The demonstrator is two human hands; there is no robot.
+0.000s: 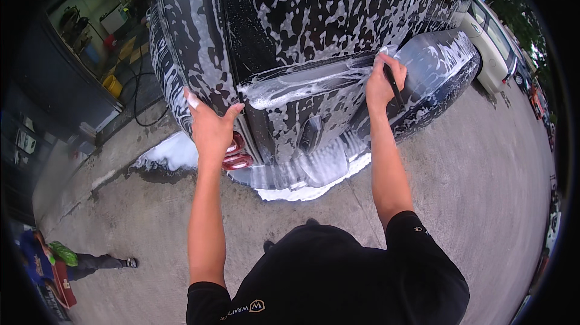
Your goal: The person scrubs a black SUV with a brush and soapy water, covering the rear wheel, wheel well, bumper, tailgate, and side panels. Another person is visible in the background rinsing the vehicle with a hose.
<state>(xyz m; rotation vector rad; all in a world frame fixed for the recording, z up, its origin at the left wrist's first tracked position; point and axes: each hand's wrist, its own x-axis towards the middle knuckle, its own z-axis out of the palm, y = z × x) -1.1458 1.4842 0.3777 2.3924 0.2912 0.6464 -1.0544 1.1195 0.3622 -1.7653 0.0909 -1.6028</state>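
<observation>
A black car (290, 16) covered in patches of white soap foam fills the upper middle of the head view. My left hand (208, 125) rests flat and open on its rear corner, just above a red tail light (235, 152). My right hand (382, 83) grips a thin dark tool with a blade-like edge (394, 86) and presses it against the foamy ridge of the rear panel. A smear of wet foam (302, 86) runs along that ridge between my hands.
Foam and water (175, 152) pool on the concrete under the car. A black hose (140, 92) lies on the ground at the left near an open garage. Another person (54, 264) sits at the lower left. A beige car (495, 41) is parked at the right.
</observation>
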